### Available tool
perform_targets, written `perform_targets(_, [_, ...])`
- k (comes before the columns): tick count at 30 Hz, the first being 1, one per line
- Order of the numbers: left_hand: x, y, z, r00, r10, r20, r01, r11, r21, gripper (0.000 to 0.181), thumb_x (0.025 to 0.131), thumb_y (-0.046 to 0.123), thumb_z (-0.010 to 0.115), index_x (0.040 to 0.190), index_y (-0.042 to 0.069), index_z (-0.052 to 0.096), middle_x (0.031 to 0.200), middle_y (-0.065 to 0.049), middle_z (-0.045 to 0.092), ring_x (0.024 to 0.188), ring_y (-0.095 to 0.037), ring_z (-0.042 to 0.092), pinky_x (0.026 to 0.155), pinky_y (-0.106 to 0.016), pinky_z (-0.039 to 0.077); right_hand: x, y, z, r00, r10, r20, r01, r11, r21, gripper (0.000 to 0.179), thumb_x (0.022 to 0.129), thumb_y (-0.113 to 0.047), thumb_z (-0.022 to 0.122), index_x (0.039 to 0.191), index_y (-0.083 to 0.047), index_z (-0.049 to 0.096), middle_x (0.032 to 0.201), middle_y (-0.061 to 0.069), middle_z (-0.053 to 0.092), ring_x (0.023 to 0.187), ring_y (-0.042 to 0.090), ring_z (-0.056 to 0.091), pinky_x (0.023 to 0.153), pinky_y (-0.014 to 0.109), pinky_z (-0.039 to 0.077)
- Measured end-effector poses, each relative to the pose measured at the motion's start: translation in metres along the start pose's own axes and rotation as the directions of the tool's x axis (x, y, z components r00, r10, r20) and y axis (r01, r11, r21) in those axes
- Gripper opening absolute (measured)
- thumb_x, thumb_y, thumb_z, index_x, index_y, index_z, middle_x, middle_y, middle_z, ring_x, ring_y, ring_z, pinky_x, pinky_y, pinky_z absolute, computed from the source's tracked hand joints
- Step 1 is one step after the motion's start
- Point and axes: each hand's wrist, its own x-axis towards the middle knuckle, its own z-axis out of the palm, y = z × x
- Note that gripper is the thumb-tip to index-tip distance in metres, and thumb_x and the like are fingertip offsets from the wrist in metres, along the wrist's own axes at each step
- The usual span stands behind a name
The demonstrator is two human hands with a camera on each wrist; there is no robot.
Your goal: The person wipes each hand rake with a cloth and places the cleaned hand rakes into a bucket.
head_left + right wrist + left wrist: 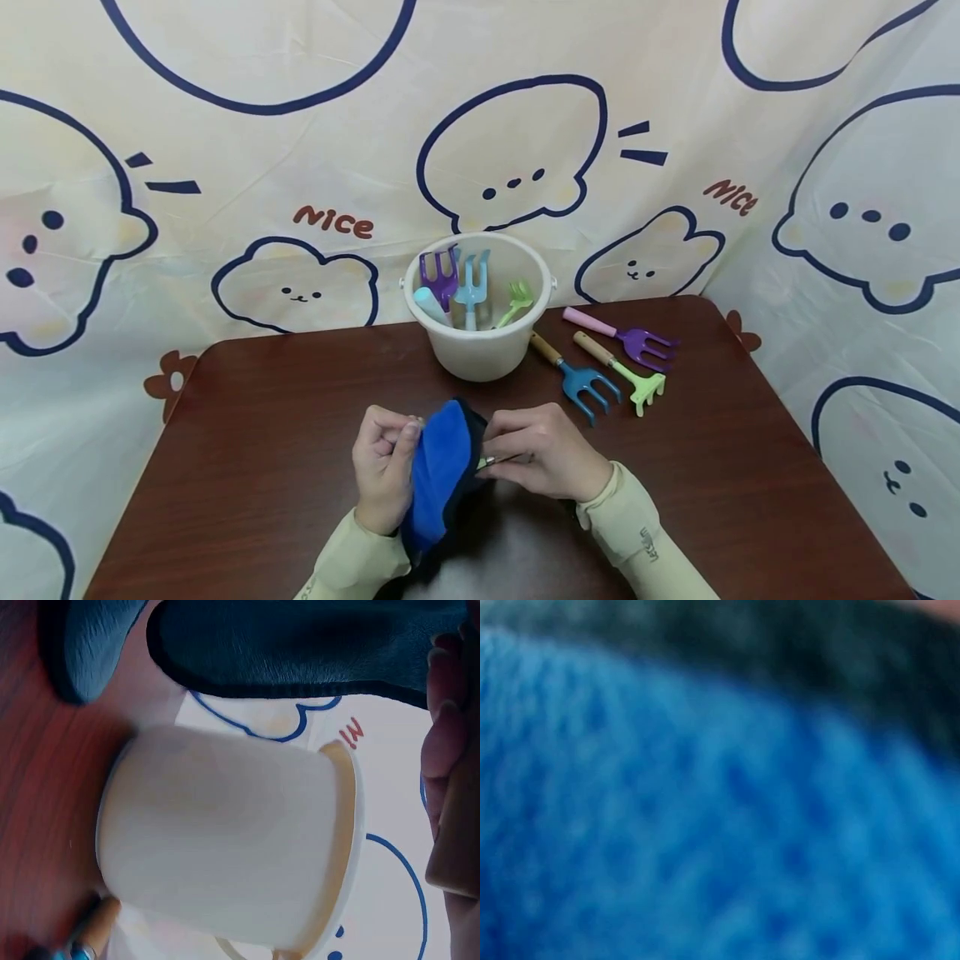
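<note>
My left hand (386, 467) grips a blue cloth (438, 475) with a black edge, thumb and fingers pinching its upper left side. Blurred blue fabric (705, 817) fills the left wrist view. On the cloth's other side, my right hand (547, 450) holds a small tool by its wooden handle (459, 817), also seen in the right wrist view. A metal collar (490, 461) shows between the fingers and the cloth, with a bit of light green beside it. The cloth hides the tool's head, so its kind is unclear.
A white bucket (480, 350) stands behind the hands, holding a purple fork (441, 279), a light blue fork (471, 287) and a green tool (517, 300). Right of it lie a blue fork (585, 387), a green rake (645, 387) and a purple fork (641, 343). A printed curtain hangs behind.
</note>
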Motion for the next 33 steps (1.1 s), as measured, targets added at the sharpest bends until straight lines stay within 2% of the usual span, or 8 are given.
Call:
perform_targets(2, [-0.001, 0.002, 0.001, 0.996, -0.044, -0.078, 0.045, 0.999, 0.018, 0.015, 0.103, -0.005, 0.056, 0.093, -0.012, 0.047, 0.065, 0.002, 0.061, 0.067, -0.006, 0.055, 0.075, -0.018, 0.051, 0.0, 0.0, 0.0, 1.0, 0.004, -0.003, -0.004, 1.0, 0.024, 0.014, 0.082, -0.012, 0.089, 0.093, -0.017, 0.081, 0.088, -0.006, 0.068, 0.072, -0.001, 0.062, 0.065, 0.007, 0.047])
perform_targets(5, [-0.001, 0.003, -0.002, 0.971, -0.144, -0.189, 0.156, 0.987, 0.048, 0.01, 0.102, 0.0, 0.061, 0.094, 0.002, 0.055, 0.07, 0.011, 0.067, 0.066, 0.0, 0.059, 0.068, -0.014, 0.049, 0.001, 0.0, 0.0, 1.0, -0.002, -0.018, 0.004, 0.997, 0.079, 0.015, 0.083, -0.01, 0.088, 0.095, -0.015, 0.081, 0.089, -0.004, 0.069, 0.073, 0.0, 0.063, 0.066, 0.008, 0.049])
perform_targets(9, [0.002, 0.0, -0.015, 0.894, -0.308, -0.327, 0.33, 0.944, 0.012, 0.014, 0.105, 0.006, 0.058, 0.095, 0.017, 0.058, 0.063, 0.015, 0.055, 0.053, 0.0, 0.047, 0.05, -0.016, 0.035, 0.001, -0.001, -0.009, 0.994, -0.003, -0.105, 0.028, 0.969, 0.246, 0.021, 0.082, -0.001, 0.086, 0.101, -0.005, 0.081, 0.092, 0.003, 0.071, 0.078, 0.008, 0.065, 0.066, 0.016, 0.055])
perform_targets(12, [0.004, 0.0, -0.025, 0.85, -0.406, -0.335, 0.399, 0.912, -0.093, 0.013, 0.109, 0.007, 0.05, 0.099, 0.013, 0.056, 0.064, 0.007, 0.051, 0.051, -0.007, 0.043, 0.048, -0.017, 0.037, -0.002, -0.001, -0.02, 0.982, 0.012, -0.189, 0.052, 0.943, 0.33, 0.03, 0.076, 0.009, 0.086, 0.105, 0.002, 0.079, 0.094, 0.009, 0.071, 0.079, 0.014, 0.065, 0.065, 0.021, 0.058])
perform_targets(18, [0.005, 0.006, -0.02, 0.823, -0.545, -0.161, 0.49, 0.823, -0.286, 0.012, 0.113, 0.02, 0.042, 0.116, 0.016, 0.052, 0.085, 0.004, 0.059, 0.069, -0.008, 0.057, 0.062, -0.017, 0.052, -0.005, 0.0, -0.024, 0.985, 0.06, -0.162, -0.014, 0.962, 0.273, 0.028, 0.078, 0.007, 0.086, 0.105, -0.001, 0.08, 0.093, 0.005, 0.07, 0.077, 0.011, 0.064, 0.064, 0.019, 0.058])
perform_targets(23, [0.0, 0.01, -0.013, 0.802, -0.593, 0.069, 0.584, 0.756, -0.297, 0.023, 0.113, 0.021, 0.038, 0.137, 0.021, 0.041, 0.11, 0.005, 0.061, 0.095, -0.007, 0.061, 0.082, -0.019, 0.055, -0.003, 0.001, -0.014, 0.99, 0.092, -0.109, -0.068, 0.976, 0.208, 0.025, 0.081, 0.001, 0.086, 0.104, -0.007, 0.081, 0.092, 0.0, 0.069, 0.077, 0.007, 0.063, 0.065, 0.016, 0.056])
perform_targets(28, [-0.008, 0.012, -0.008, 0.758, -0.608, 0.236, 0.649, 0.738, -0.185, 0.042, 0.113, 0.023, 0.04, 0.154, 0.019, 0.033, 0.124, 0.008, 0.061, 0.108, -0.005, 0.061, 0.097, -0.023, 0.052, -0.003, 0.0, -0.016, 0.986, 0.126, -0.109, -0.103, 0.975, 0.196, 0.024, 0.081, 0.0, 0.086, 0.103, -0.009, 0.082, 0.093, 0.0, 0.07, 0.078, 0.007, 0.063, 0.064, 0.016, 0.056])
perform_targets(33, [-0.006, 0.013, -0.01, 0.752, -0.605, 0.262, 0.65, 0.745, -0.146, 0.032, 0.113, 0.015, 0.04, 0.143, 0.016, 0.049, 0.11, 0.006, 0.066, 0.096, -0.005, 0.067, 0.086, -0.024, 0.058, -0.005, 0.002, -0.019, 0.983, 0.148, -0.111, -0.123, 0.972, 0.201, 0.024, 0.081, 0.0, 0.086, 0.104, -0.007, 0.081, 0.094, 0.001, 0.07, 0.078, 0.008, 0.063, 0.064, 0.018, 0.057])
